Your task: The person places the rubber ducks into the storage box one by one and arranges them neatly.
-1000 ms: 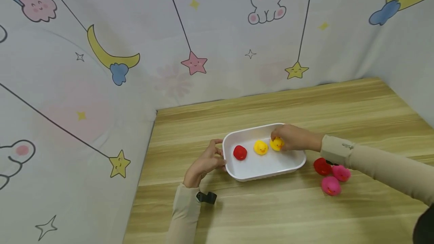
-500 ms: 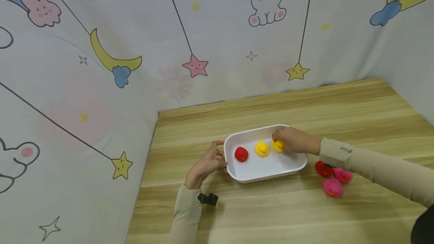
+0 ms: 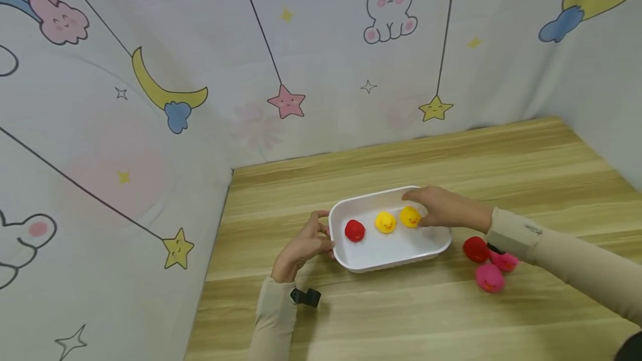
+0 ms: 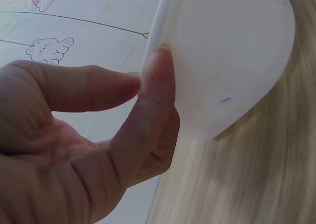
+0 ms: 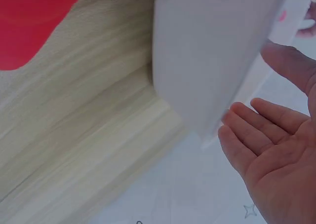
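A white tray (image 3: 396, 247) lies on the table, with a red toy (image 3: 354, 231), a yellow rubber duck (image 3: 385, 222) and a second yellow duck (image 3: 410, 217) standing in a row inside. At the tray's left end my left hand (image 3: 303, 247) holds the rim, and the left wrist view shows its fingertips (image 4: 160, 76) against the edge. Over the tray's right end, my right hand (image 3: 446, 209) has its fingers and thumb spread beside the second yellow duck, gripping nothing. In the right wrist view its palm (image 5: 281, 160) faces the camera, the fingers relaxed near the rim.
On the table (image 3: 401, 316) to the right of the tray, a red toy (image 3: 476, 249) and two pink rubber ducks, the front one (image 3: 489, 278) and the rear one (image 3: 504, 261), sit close together near my right sleeve. A patterned cloth (image 3: 326, 60) hangs behind the table.
My right hand has loosened its fingers from the second yellow duck and drawn slightly right, so more of the duck shows. The left hand stays at the tray's rim.
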The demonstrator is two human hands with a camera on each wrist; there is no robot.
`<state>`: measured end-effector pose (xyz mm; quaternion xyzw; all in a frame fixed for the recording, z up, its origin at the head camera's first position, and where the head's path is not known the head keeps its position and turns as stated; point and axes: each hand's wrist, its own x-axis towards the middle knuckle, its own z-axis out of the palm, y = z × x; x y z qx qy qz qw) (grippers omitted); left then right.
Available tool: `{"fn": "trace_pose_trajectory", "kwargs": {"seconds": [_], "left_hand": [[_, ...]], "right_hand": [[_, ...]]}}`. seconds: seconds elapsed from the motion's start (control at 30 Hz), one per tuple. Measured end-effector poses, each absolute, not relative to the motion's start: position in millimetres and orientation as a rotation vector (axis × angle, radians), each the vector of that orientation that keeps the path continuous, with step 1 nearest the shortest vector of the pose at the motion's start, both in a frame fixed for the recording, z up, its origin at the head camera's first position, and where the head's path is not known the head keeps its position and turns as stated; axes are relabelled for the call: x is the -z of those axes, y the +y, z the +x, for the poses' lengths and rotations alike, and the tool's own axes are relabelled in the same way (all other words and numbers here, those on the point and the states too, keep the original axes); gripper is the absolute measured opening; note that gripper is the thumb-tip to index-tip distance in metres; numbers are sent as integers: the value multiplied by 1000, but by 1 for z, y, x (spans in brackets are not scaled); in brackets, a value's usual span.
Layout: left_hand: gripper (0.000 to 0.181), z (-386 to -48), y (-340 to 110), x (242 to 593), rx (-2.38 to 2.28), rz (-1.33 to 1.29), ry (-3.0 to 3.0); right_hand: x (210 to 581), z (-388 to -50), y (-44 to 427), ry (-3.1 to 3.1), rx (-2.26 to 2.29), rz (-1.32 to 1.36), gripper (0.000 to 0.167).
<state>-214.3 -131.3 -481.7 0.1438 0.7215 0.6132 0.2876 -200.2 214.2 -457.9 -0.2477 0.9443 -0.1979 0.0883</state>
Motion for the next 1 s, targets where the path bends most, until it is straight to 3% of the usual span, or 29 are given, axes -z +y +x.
{"fn": "trace_pose_trajectory", "kwargs": {"seconds": [0.33, 0.73, 1.0], "left_hand": [[72, -212, -133, 483, -1640, 372, 1912], [73, -212, -130, 481, -1665, 337, 1908], [57, -213, -131, 480, -1642, 357, 1926]], "right_hand": [[446, -177, 231, 2930, 817, -668, 62], [445, -152, 274, 2922, 1011, -513, 52], [468, -129, 301, 2871, 939, -553, 53]]}}
